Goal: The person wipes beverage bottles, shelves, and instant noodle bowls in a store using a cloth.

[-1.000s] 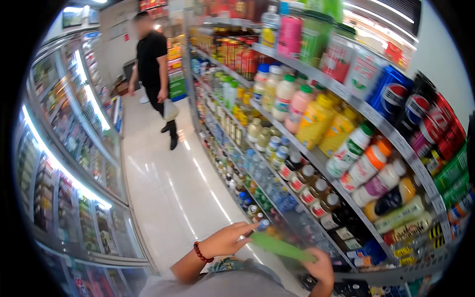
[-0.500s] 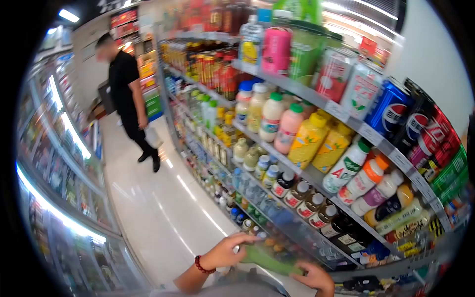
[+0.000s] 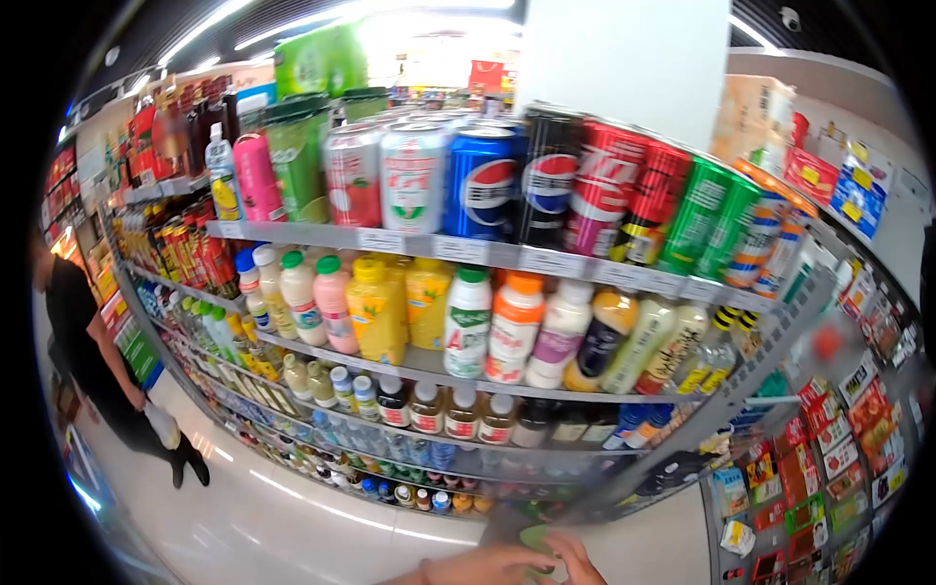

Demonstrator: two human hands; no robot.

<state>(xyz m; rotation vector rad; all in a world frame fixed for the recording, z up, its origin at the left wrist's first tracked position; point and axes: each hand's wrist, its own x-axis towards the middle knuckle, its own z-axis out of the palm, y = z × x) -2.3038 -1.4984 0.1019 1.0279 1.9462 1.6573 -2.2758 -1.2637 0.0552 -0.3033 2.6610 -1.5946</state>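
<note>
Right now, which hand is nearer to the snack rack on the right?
Right. The right hand is left of the snack rack; the left hand is farther left.

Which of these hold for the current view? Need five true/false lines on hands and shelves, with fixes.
1. The blue can stands beside a black can. True.
2. The pink bottle one shelf below has a red cap. False: its cap is green.
3. The left hand and right hand are close together, by a green item. True.
4. The orange-capped bottle is on the picture's left of the white, green-capped one. False: it is on the right.
5. A person in black is at the picture's left. True.
</note>
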